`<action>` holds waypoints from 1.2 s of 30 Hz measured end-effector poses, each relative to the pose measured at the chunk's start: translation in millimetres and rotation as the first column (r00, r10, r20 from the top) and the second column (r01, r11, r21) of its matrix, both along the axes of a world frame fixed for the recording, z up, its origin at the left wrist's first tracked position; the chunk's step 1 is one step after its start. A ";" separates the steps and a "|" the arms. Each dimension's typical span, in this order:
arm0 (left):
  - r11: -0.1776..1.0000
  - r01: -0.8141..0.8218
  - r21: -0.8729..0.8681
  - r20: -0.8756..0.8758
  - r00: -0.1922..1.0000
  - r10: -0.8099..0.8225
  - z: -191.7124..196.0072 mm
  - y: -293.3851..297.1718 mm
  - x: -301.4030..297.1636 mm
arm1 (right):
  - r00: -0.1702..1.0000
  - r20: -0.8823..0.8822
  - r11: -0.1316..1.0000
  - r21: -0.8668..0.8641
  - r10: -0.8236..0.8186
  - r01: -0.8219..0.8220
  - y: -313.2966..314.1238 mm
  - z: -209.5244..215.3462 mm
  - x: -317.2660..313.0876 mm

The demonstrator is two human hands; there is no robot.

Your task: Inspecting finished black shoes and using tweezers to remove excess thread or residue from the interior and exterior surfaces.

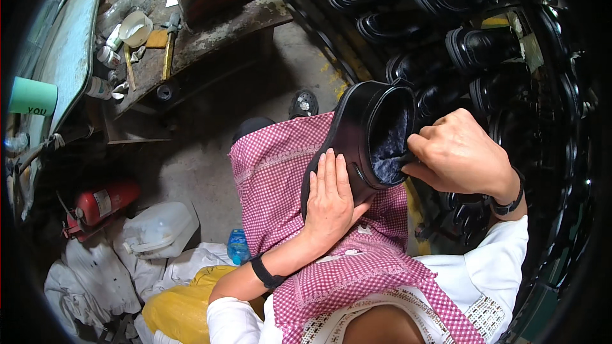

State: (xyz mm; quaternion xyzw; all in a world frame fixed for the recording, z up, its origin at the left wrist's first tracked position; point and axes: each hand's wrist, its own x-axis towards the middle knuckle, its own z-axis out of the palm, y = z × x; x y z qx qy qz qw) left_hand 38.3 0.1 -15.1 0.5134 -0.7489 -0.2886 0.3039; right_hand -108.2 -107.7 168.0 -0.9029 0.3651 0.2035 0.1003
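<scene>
A black leather ankle boot (349, 129) rests on my lap with its opening facing up. Dark blue-grey plush lining (390, 145) shows inside it. My left hand (331, 192) lies flat along the boot's side, fingers stretched out and thumb apart. At the right edge of the opening, my right hand (456, 153) is closed, with curled fingers and thumb pinching the boot's collar or lining. Its fingertips are partly hidden, so the exact part pinched cannot be told. A pink-and-white checked apron (274, 159) covers my lap under the boot.
To the right, a rack holds several black shoes (481, 48). A worn workbench (217, 32) at the upper left carries a hammer (170, 44), a white cup (135, 29) and bottles. A red fire extinguisher (99, 204), clear plastic jug (162, 228), blue bottle (238, 246) and yellow bag (182, 306) are lower left.
</scene>
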 end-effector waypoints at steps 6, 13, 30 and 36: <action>1.000 -0.010 -0.019 0.002 1.000 0.010 -1.2 0.7 1.1 | 0.985 0.048 0.978 0.124 0.163 -0.168 -16.0 -4.5 -2.0; 1.000 -0.004 -0.020 -0.026 1.000 0.003 -2.6 -5.4 7.1 | 0.169 0.823 0.779 0.417 -0.542 0.469 6.2 -33.9 -42.1; 0.940 -0.237 0.245 -0.432 0.842 0.325 -31.1 -6.6 28.5 | -0.613 0.564 0.356 0.826 -0.553 0.438 73.7 -206.4 -11.3; 0.853 -0.365 0.374 -0.581 0.625 0.522 6.2 -41.4 31.2 | -0.110 0.701 0.557 0.642 -0.704 0.527 90.3 -177.6 6.0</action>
